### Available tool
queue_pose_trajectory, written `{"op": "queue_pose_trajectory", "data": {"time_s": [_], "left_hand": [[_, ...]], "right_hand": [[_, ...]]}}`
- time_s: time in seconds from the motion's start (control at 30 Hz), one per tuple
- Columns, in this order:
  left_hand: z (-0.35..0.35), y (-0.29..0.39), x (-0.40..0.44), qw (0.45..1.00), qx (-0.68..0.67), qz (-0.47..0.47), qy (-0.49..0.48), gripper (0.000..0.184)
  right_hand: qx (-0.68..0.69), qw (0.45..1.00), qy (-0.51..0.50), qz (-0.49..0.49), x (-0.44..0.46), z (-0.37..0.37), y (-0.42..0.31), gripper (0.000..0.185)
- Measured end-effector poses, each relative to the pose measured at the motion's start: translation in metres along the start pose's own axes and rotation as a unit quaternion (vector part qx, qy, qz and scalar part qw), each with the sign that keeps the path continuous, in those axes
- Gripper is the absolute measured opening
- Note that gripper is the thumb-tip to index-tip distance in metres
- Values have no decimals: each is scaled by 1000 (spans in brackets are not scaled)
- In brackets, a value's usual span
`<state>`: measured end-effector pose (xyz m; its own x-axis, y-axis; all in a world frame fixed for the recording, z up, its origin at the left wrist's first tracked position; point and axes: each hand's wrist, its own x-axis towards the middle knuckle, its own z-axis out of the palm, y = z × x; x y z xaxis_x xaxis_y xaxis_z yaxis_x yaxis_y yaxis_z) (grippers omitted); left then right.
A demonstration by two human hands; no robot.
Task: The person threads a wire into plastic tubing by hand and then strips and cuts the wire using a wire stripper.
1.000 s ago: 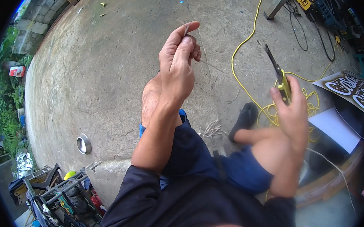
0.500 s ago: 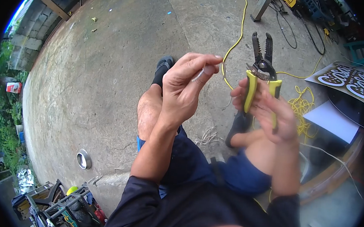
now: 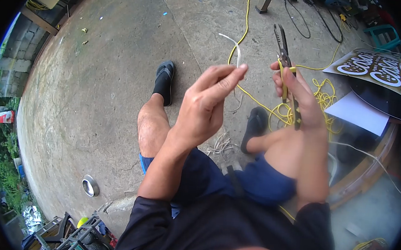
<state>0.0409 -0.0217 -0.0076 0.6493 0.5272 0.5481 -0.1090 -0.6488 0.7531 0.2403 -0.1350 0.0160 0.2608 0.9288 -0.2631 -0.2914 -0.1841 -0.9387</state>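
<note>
A thin white wire (image 3: 237, 46) is pinched between the thumb and index finger of my left hand (image 3: 208, 97); its free end curves up and to the left. To the right, my right hand (image 3: 302, 92) holds wire strippers (image 3: 286, 61) with yellow and black handles. Their dark toothed jaws point up, slightly apart. The jaws are clear of the wire. A small bundle of cut wire pieces (image 3: 221, 144) lies on the concrete floor between my legs.
Yellow cord (image 3: 325, 99) lies tangled on the floor at right, near printed signs (image 3: 376, 72) and a white sheet (image 3: 357, 112). A teal stool (image 3: 384, 38) stands behind. A metal bowl (image 3: 90, 185) and a metal frame (image 3: 74, 234) are at lower left.
The wire now stands up from my left fingertips, its length in plain view. The wire strippers have turned side-on and their handles look closer together. The camera view has shifted a little to the right.
</note>
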Motion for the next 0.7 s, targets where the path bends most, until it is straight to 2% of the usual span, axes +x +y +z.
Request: {"op": "queue_pose_trajectory", "data": {"time_s": [0.03, 0.1, 0.13, 0.17, 0.23, 0.27, 0.3, 0.33, 0.37, 0.4, 0.43, 0.5, 0.57, 0.63, 0.7], "left_hand": [[-3, -7, 1, 1000, 9, -5, 25, 46], [-14, -13, 1, 992, -86, -68, 64, 39], [-18, -19, 3, 985, -139, -57, 82, 33], [-21, -17, 4, 985, -138, -56, 86, 33], [-23, -8, 6, 977, -166, -105, 84, 33], [-19, -12, 6, 979, -170, -74, 82, 30], [-14, -12, 7, 980, -167, -79, 80, 30], [-8, -10, 9, 960, -234, -118, 95, 29], [-5, -8, 9, 934, -301, -159, 109, 29], [-7, -4, 12, 921, -331, -158, 130, 32], [-9, 1, 15, 908, -355, -169, 148, 41], [-11, -7, 16, 894, -373, -191, 160, 45], [-15, -14, 15, 892, -372, -207, 154, 45], [-16, -22, 11, 905, -347, -201, 143, 38], [-14, -19, 10, 896, -362, -208, 148, 34]], "right_hand": [[-147, 985, 92, -4, 4, 4, -2, 41], [-176, 981, 86, 17, 11, -4, 2, 37], [-210, 975, 75, 12, 18, -9, 0, 34], [-213, 974, 72, 10, 20, -11, 0, 34], [-30, 999, 4, -20, 22, -14, 3, 40], [-11, 1000, -24, 0, 24, -17, -1, 54], [-6, 1000, -26, 3, 28, -10, -5, 54], [-126, 991, 31, -29, 34, 3, -7, 61], [-243, 964, 88, -59, 40, 13, -5, 69], [-353, 924, 131, -63, 53, 18, 2, 77], [-460, 869, 171, -63, 67, 16, 15, 86], [-594, 774, 218, -7, 94, 13, 52, 96], [-595, 769, 215, 95, 113, -1, 108, 97], [-621, 742, 199, 158, 112, -14, 175, 90], [-669, 705, 116, 204, 96, -27, 236, 77]]}}
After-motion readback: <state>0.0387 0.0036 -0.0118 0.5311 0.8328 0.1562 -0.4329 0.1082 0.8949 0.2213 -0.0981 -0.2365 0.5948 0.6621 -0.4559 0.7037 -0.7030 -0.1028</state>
